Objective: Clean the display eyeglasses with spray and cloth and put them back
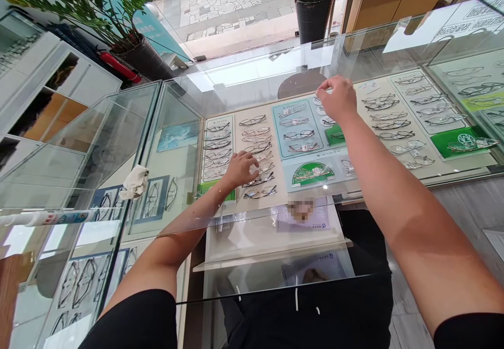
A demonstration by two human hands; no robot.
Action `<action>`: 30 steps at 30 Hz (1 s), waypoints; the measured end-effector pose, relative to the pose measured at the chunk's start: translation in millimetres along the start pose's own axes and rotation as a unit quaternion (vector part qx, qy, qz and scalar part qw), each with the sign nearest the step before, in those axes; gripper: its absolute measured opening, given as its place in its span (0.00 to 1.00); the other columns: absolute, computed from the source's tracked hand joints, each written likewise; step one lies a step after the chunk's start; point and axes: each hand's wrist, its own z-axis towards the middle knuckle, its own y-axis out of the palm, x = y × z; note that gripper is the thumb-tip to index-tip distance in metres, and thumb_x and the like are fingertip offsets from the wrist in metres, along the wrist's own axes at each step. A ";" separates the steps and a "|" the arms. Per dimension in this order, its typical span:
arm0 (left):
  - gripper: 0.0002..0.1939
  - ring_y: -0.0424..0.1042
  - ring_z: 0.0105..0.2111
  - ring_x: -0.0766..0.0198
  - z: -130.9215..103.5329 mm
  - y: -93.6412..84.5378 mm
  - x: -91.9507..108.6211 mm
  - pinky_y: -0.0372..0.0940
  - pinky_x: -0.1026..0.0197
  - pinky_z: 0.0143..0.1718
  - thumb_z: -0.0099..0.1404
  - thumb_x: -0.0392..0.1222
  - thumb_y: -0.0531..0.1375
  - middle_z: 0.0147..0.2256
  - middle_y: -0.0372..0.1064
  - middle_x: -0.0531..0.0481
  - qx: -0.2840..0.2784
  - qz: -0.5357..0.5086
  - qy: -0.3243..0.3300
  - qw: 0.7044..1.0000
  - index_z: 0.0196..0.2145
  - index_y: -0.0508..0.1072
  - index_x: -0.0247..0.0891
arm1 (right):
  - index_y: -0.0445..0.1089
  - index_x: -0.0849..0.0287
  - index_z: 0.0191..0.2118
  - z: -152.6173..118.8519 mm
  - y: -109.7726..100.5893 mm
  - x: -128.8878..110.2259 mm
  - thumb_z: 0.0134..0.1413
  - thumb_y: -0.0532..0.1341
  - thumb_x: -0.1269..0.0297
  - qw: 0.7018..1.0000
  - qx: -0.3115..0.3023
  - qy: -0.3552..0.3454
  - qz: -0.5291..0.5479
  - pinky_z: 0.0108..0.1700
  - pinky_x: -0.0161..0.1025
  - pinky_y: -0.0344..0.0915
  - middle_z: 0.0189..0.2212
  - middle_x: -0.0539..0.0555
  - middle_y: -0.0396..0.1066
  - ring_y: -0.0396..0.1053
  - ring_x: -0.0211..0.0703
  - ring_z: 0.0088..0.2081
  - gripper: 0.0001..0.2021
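Note:
My left hand [241, 169] is inside the glass display case, over a column of eyeglasses [258, 148]. Its fingers are loosely curled with the thumb apart, and I see nothing held in it. Farther back, my right hand [339, 96] reaches to the rear edge of the display, beside a light-blue panel [279, 144] bearing several glasses. Its fingertips are bent together, and whatever they hold, if anything, is too small to make out. Below that wrist lies a green card [334, 135], partly covered by the forearm. More eyeglasses [391, 124] lie in rows right of my right forearm.
Glass panels of the case [151, 128] stand at the left. On the glass there rest a crumpled white cloth [135, 182] and a white tube [47, 217]. Potted plants [314, 10] stand beyond the case. A purple leaflet [318, 222] lies near my body.

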 end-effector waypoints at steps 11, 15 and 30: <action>0.12 0.70 0.47 0.46 9.0 1.7 -2.3 0.61 0.44 0.48 0.69 0.43 0.61 0.43 0.78 0.40 0.002 -0.012 0.001 1.000 0.40 0.86 0.43 | 0.74 0.53 0.36 -2.5 -4.9 -4.1 0.69 0.60 0.59 1.000 -0.009 0.010 0.010 0.66 0.71 0.64 0.51 0.59 0.76 0.67 0.65 0.61 0.10; 0.11 0.71 0.47 0.46 5.8 -2.1 3.5 0.61 0.45 0.48 0.69 0.46 0.61 0.43 0.78 0.40 0.011 -0.016 -0.003 1.000 0.40 0.84 0.41 | 0.74 0.53 0.35 -4.2 -8.9 -10.0 0.69 0.60 0.61 1.000 -0.017 0.021 0.007 0.67 0.69 0.63 0.52 0.60 0.76 0.67 0.64 0.61 0.10; 0.08 0.68 0.42 0.49 -29.8 -5.6 12.9 0.60 0.47 0.45 0.67 0.43 0.63 0.36 0.75 0.42 -0.055 0.009 0.087 0.995 0.35 0.83 0.43 | 0.74 0.52 0.35 -2.1 -5.5 -3.3 0.69 0.60 0.53 1.000 -0.005 -0.001 0.002 0.66 0.69 0.65 0.52 0.59 0.77 0.68 0.65 0.60 0.12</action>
